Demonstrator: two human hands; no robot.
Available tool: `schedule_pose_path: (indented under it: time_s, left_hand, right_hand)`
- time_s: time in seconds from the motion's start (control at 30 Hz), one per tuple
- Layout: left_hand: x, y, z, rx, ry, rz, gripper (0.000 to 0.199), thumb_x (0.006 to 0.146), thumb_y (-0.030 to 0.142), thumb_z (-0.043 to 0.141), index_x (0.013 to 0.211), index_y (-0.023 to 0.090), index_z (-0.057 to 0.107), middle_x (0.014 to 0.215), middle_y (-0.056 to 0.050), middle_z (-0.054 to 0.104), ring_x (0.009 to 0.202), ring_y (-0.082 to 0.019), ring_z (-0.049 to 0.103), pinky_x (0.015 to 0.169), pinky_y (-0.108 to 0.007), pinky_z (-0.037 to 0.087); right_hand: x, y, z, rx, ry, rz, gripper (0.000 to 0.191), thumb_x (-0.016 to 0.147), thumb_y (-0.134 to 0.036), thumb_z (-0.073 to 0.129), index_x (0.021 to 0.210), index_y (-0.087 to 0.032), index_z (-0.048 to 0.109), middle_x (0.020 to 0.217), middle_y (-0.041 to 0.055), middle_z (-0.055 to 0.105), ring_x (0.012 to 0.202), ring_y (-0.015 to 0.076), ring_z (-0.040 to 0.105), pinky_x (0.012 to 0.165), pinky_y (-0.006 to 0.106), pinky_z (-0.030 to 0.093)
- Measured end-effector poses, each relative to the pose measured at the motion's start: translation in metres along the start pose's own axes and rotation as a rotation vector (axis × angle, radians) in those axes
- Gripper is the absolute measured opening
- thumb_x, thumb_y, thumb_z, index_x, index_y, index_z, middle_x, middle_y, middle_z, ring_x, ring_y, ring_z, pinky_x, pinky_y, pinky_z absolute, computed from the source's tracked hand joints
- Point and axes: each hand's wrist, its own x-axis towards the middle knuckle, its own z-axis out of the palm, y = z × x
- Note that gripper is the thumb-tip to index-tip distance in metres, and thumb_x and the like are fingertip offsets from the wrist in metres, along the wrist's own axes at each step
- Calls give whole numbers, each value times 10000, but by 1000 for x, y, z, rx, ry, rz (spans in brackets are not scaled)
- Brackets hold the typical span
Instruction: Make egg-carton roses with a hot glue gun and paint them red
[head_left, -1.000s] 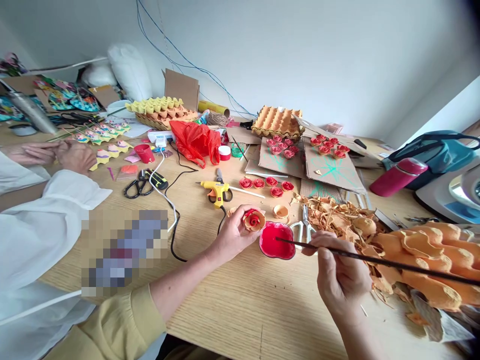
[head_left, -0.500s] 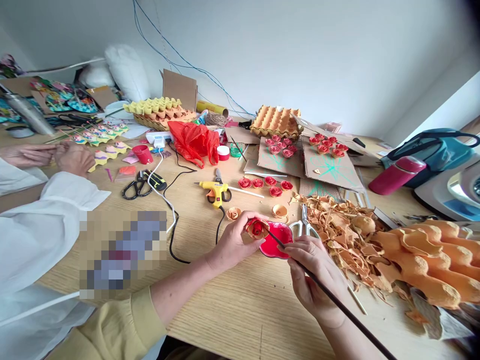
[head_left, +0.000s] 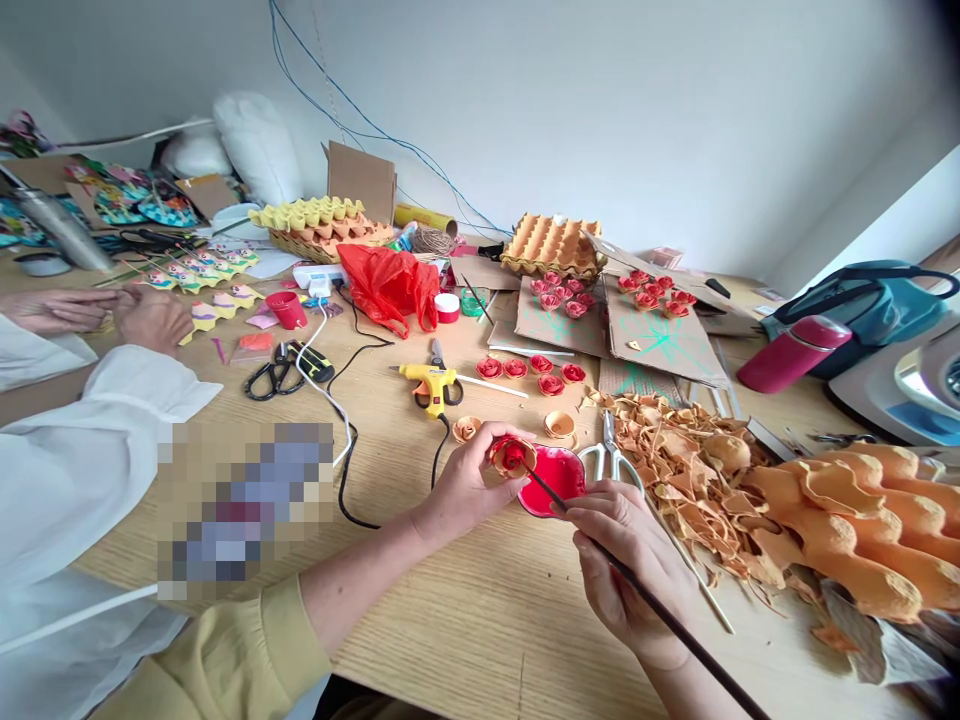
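Note:
Between the thumb and fingers of my left hand is an egg-carton rose, red at its centre with an orange outer rim. My right hand grips a long dark paintbrush, whose tip touches the rose's right side. Beneath the brush lies a small dish of red paint. Just behind, an unpainted rose and an orange carton cup stand on the table. Several red roses sit farther back.
White-handled scissors lie beside a heap of carton scraps and orange egg trays on the right. A yellow glue gun trails its cord at centre. At left, another person's hands work near painted carton pieces.
My right hand has shifted slightly, and the brush tip has moved a little down and left on the rose. My left hand stays almost still, holding the rose.

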Motion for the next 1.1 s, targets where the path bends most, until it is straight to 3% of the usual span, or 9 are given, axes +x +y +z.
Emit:
schedule_pose_path:
  time_s: [0.23, 0.4, 0.8, 0.97, 1.1]
  left_hand:
    - [1, -1, 1, -46, 12, 1, 377, 849, 248, 792, 1180, 213, 616, 1187, -85, 717, 1074, -206, 694, 964, -310, 551]
    - [0, -2, 2, -44, 6, 0, 361, 852, 221, 779, 1174, 218, 615, 1175, -85, 728, 1059, -204, 696, 958, -324, 556]
    - [1, 3, 1, -41, 7, -41, 352, 821, 204, 776, 1145, 201, 638, 1143, -81, 719, 1043, -210, 694, 948, -314, 548]
    - [2, -1, 2, -80, -4, -39, 359, 820, 210, 783, 1139, 204, 620, 1167, -85, 715, 1067, -213, 691, 970, -316, 542]
    - [2, -6, 2, -94, -30, -59, 364, 813, 206, 780, 1139, 203, 616, 1125, -75, 714, 1055, -209, 687, 953, -305, 546]
  right_hand:
    - [-7, 1, 0, 6, 43, 20, 329, 910, -33, 595, 1202, -176, 645, 895, 84, 780, 754, 202, 750, 825, 447, 629]
    - [-4, 2, 5, -73, 29, 63, 343, 907, -20, 625, 1195, -205, 648, 874, 67, 782, 736, 203, 744, 784, 412, 635]
    - [0, -7, 2, -33, -24, -73, 270, 913, -11, 608, 1147, -129, 675, 836, 93, 766, 746, 189, 734, 796, 400, 633]
    - [0, -2, 0, -30, -12, -22, 316, 920, -7, 583, 1185, -166, 648, 870, 77, 765, 753, 181, 731, 801, 406, 634]
    - [-4, 6, 0, -10, 75, 62, 320, 919, -15, 593, 1185, -185, 646, 866, 63, 749, 757, 191, 719, 793, 419, 628]
